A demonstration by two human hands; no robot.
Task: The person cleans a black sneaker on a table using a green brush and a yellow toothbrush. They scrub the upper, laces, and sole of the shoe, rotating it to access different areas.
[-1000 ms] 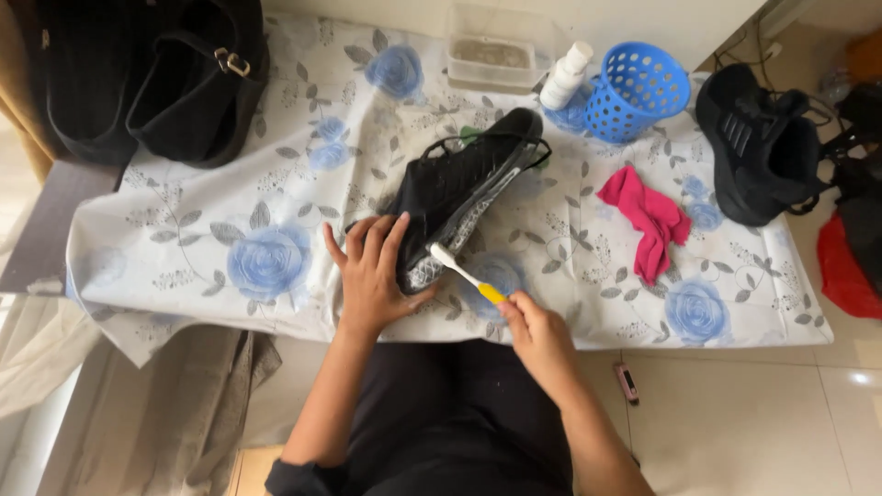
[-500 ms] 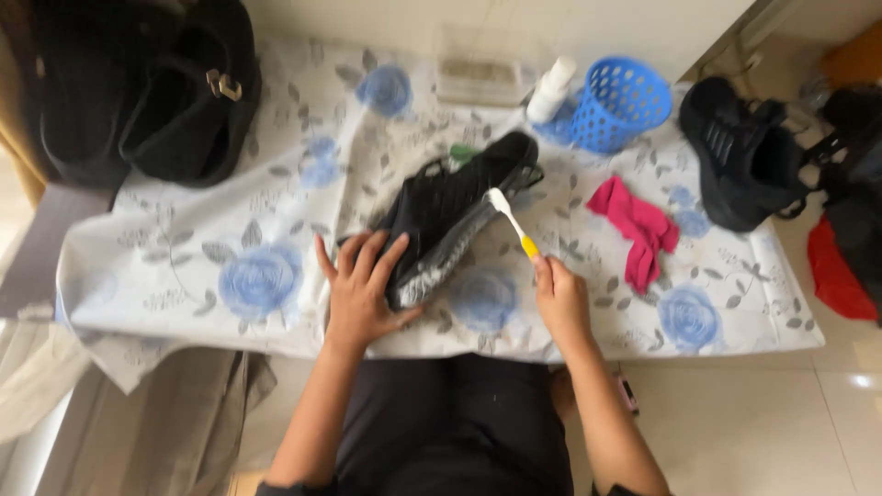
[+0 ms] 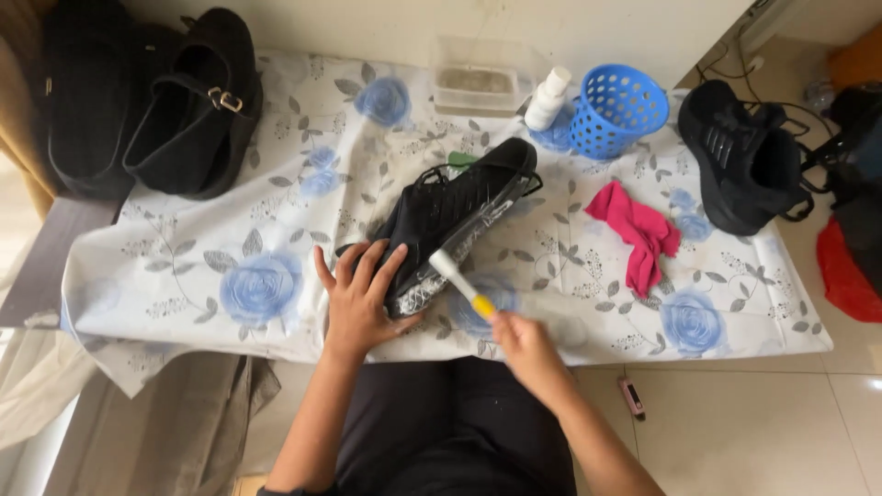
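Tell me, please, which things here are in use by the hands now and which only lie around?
In use:
left hand pressing on the black mesh sneaker
right hand holding the white and yellow toothbrush

Lying about:
blue plastic perforated basket
crumpled pink cloth
small white bottle
second black sneaker
black buckled shoe

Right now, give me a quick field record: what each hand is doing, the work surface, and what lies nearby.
left hand: flat on the black sneaker, pinning it down
right hand: holds a toothbrush, head against the sneaker's sole edge
surface: floral cloth
right of the sneaker: pink rag, blue basket, white bottle, second black sneaker
far left: black buckle shoes
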